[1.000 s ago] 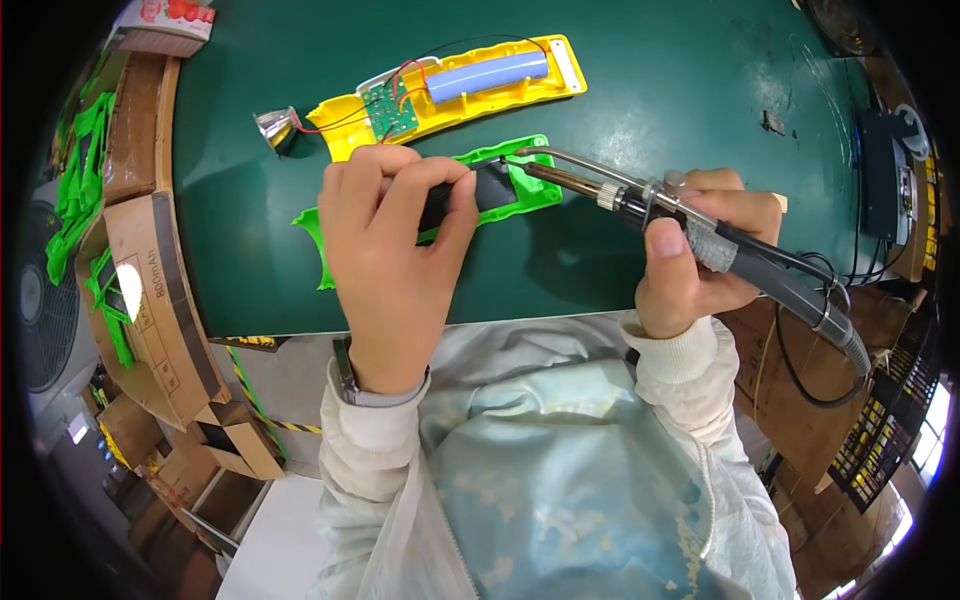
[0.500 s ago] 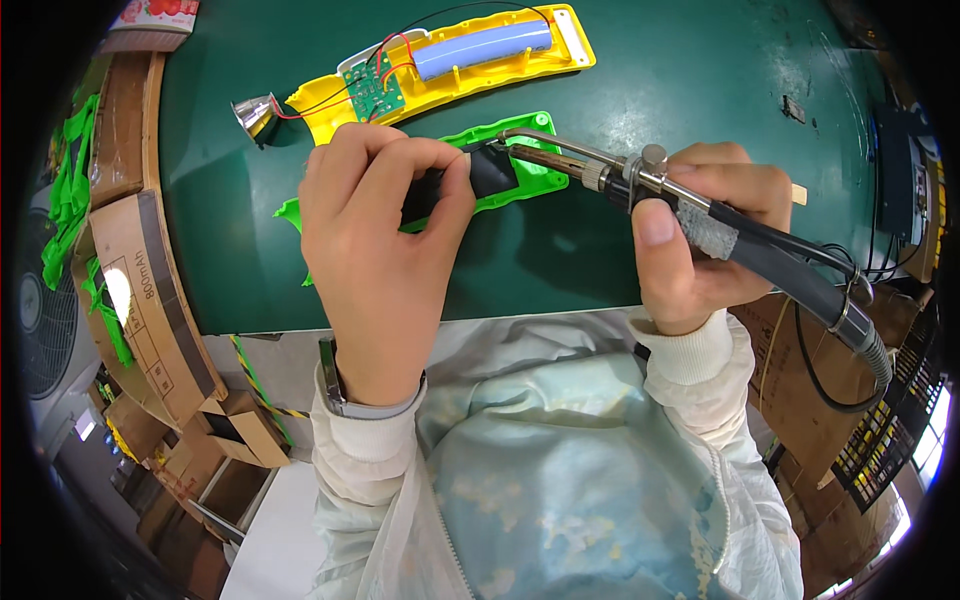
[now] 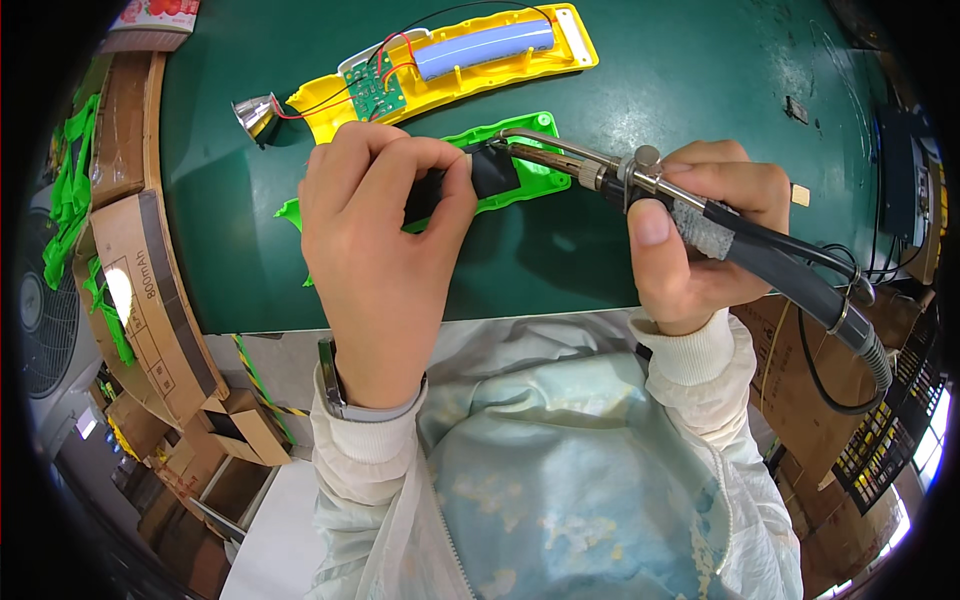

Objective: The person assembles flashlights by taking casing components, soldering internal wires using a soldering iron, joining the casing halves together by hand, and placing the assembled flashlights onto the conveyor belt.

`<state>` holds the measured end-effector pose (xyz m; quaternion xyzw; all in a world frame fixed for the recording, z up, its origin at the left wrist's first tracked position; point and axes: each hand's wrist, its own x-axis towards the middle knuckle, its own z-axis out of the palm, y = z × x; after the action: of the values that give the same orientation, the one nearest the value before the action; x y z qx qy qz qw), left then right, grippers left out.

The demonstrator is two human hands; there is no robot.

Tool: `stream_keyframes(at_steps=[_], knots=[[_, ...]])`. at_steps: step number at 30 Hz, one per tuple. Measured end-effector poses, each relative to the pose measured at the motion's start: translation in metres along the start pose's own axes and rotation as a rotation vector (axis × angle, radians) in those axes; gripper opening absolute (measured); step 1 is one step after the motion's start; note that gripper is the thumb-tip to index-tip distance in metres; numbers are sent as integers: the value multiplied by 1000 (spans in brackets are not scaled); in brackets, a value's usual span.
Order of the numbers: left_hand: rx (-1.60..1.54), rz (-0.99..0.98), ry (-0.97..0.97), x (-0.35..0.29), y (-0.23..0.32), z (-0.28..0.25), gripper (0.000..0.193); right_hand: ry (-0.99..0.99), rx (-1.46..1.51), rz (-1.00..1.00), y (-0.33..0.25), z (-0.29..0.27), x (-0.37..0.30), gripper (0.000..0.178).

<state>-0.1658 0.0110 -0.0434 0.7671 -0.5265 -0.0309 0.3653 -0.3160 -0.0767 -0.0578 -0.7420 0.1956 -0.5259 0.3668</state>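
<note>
My right hand (image 3: 700, 235) grips a soldering iron (image 3: 600, 178) with a thin curved metal feed tube clamped along it. Its tip rests at the upper edge of a black flat panel (image 3: 494, 174) set in a green plastic shell half (image 3: 545, 180). My left hand (image 3: 385, 220) reaches over the shell's left part, thumb and forefinger pinched together just left of the tip. Between them and the tip shows a short dark strand, seemingly a thin black wire (image 3: 481, 147). The hand hides much of the panel and shell.
Beyond lies a yellow shell half (image 3: 480, 75) with a blue cylindrical battery (image 3: 485, 50), green circuit board (image 3: 375, 88) and wires leading to a silver reflector cup (image 3: 256, 117). Cardboard (image 3: 150, 290) stands left. The iron's cable (image 3: 877, 362) hangs right; a small dark piece (image 3: 795, 109) lies far right.
My right hand and the iron's handle have shifted very slightly left, uncovering more of a small tan piece beside the hand. The left hand stays pinched in place.
</note>
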Motion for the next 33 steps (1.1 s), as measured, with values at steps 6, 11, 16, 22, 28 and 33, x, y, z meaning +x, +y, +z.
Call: stream_keyframes(at_steps=[6, 11, 16, 22, 28, 33], knots=[[0, 5, 5, 0, 1, 0, 16, -14, -55, 46, -4, 0, -1, 28], [3, 2, 15, 0, 0, 0, 16, -14, -47, 59, -4, 1, -1, 28], [96, 32, -11, 1, 1, -1, 14, -12, -51, 45, -3, 1, -2, 28], [219, 76, -8, 1, 5, -4, 12, 10, -37, -25, 2, 0, -1, 29], [190, 67, 3, 2, 3, 1, 12, -26, -75, 12, -2, 2, -1, 28], [202, 68, 7, 2, 3, 2, 13, -17, -98, -15, -1, 1, 0, 28]])
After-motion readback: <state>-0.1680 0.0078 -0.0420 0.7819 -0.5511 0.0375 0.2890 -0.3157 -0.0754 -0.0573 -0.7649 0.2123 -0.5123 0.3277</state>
